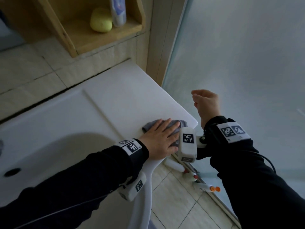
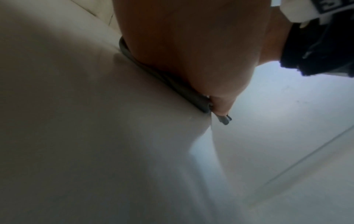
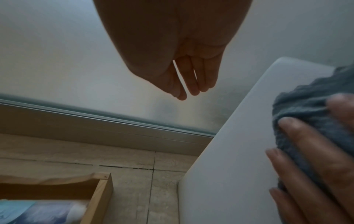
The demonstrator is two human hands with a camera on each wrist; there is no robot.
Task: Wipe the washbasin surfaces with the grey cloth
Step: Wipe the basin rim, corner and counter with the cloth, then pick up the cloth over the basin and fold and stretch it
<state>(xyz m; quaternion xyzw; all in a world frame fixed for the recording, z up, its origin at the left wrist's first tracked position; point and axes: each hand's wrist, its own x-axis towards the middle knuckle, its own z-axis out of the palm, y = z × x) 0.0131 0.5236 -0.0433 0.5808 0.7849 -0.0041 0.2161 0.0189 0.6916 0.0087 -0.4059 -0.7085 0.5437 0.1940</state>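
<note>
- Grey cloth [image 1: 179, 123]: small, bunched and creased, soft knitted-looking weave in the right wrist view; lies on the flat ledge at the right front corner of the washbasin [image 1: 125, 96], mostly covered by the hand.
- Left hand [image 1: 160, 138]: palm down on the cloth, fingers [image 1: 166, 125] straight and slightly spread, pressing it flat to the ledge; a cloth edge shows squeezed under the palm in the left wrist view.
- Right hand [image 1: 206, 103]: raised beside the basin's right edge, apart from it, holding nothing; fingers [image 3: 193, 78] loosely curled, lying close together.
- Washbasin: white, smooth, matte; rounded corner, a raised ridge between ledge and sunken bowl; dark drain hole [image 1: 12, 172] at lower left.
- Room: beige tiled wall [image 1: 41, 66] with dark grout lines behind the basin; frosted glass panel [image 1: 247, 55] to the right in a pale frame.
- Wooden shelf [image 1: 105, 38] on the wall holds a rounded yellow-green object [image 1: 100, 20] and a bottle [image 1: 118, 10].
- Floor tiles [image 1: 175, 200] light; white bottles [image 1: 204, 187] with orange-red caps lie by the glass track.
</note>
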